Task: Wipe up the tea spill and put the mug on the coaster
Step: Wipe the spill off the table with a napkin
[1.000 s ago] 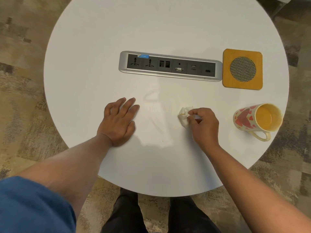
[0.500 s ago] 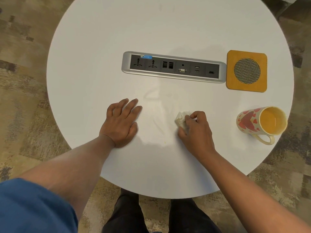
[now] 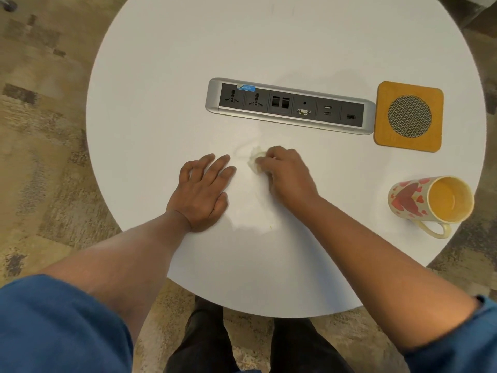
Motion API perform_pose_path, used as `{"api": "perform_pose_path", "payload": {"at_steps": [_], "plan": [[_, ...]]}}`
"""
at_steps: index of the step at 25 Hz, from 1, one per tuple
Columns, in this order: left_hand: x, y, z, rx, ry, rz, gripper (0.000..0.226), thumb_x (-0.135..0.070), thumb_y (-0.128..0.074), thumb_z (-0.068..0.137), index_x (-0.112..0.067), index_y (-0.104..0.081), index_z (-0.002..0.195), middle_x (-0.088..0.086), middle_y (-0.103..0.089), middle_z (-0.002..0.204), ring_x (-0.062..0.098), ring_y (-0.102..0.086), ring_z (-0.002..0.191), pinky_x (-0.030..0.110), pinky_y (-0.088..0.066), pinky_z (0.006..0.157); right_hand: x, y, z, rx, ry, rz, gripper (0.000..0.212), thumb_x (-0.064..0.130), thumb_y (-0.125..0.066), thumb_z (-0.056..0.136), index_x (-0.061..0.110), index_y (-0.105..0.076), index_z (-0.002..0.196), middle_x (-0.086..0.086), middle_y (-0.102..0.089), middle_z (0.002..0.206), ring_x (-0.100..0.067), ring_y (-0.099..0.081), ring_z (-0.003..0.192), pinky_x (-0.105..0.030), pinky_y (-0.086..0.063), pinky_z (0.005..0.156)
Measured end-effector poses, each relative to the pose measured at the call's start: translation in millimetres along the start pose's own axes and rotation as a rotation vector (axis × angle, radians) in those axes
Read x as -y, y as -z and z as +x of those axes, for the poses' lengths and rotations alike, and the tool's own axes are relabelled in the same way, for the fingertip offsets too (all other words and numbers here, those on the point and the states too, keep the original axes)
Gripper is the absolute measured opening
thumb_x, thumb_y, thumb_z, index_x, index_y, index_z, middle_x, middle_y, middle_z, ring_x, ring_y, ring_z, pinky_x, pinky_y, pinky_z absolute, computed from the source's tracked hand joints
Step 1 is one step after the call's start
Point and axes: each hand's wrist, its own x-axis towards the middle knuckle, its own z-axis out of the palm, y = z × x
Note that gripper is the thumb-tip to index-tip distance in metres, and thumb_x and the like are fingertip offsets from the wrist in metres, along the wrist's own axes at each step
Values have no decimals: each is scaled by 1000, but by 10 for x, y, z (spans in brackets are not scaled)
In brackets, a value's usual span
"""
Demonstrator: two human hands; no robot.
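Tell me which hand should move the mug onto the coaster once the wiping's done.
Probably the right hand: the tipped mug and coaster both lie on its side. It must drop the tissue first. The left hand rests flat, farther away.

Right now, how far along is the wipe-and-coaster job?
Nothing looks finished. In hand: the right hand grips a crumpled tissue against the table, where faint wet streaks and a yellowish speck remain; the left hand rests flat beside it. Left: the mug lies on its side near the table's edge, apart from the bare coaster.
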Motion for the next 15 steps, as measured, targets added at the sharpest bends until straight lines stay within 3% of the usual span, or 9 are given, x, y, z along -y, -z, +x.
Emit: {"api": "perform_pose_path", "payload": {"at_steps": [2, 7, 11, 13, 15], "plan": [[1, 2, 1, 7, -2, -2, 59, -32, -38, 93, -17, -42, 150, 8, -36, 164, 38, -31, 148, 53, -21, 116, 100, -66, -118, 47, 164, 33, 31, 18, -45, 91, 20, -71, 109, -3, -60, 108, -26, -50, 98, -34, -45, 76], [-10, 5, -5, 24, 5, 10, 59, -33, -36, 93, -18, -39, 150, 7, -32, 165, 35, -27, 149, 53, -21, 116, 41, -65, -699, 189, 256, 146, 38, -6, -55, 82, 16, -73, 107, -3, -62, 103, -32, -49, 91, -43, -52, 64], [-12, 7, 4, 42, 15, 5, 60, -33, -36, 93, -19, -38, 150, 6, -31, 165, 35, -26, 150, 52, -19, 117, -157, 50, -1015, 331, 281, 119, 37, -4, -57, 83, 17, -75, 107, -1, -64, 108, -32, -52, 97, -43, -52, 69], [-14, 4, -1, 45, 21, 2, 60, -33, -34, 93, -19, -38, 150, 5, -31, 166, 35, -26, 150, 51, -18, 117, -282, 156, -976, 339, 220, 197, 34, -6, -61, 77, 15, -77, 99, -2, -69, 104, -32, -60, 96, -38, -51, 78], [-14, -3, -1, 46, 21, 2, 60, -34, -34, 93, -19, -39, 150, 5, -32, 166, 35, -26, 150, 51, -18, 117, -431, 253, -872, 179, -24, 414, 34, -9, -63, 77, 13, -77, 100, -5, -73, 101, -28, -67, 93, -29, -50, 83]]}}
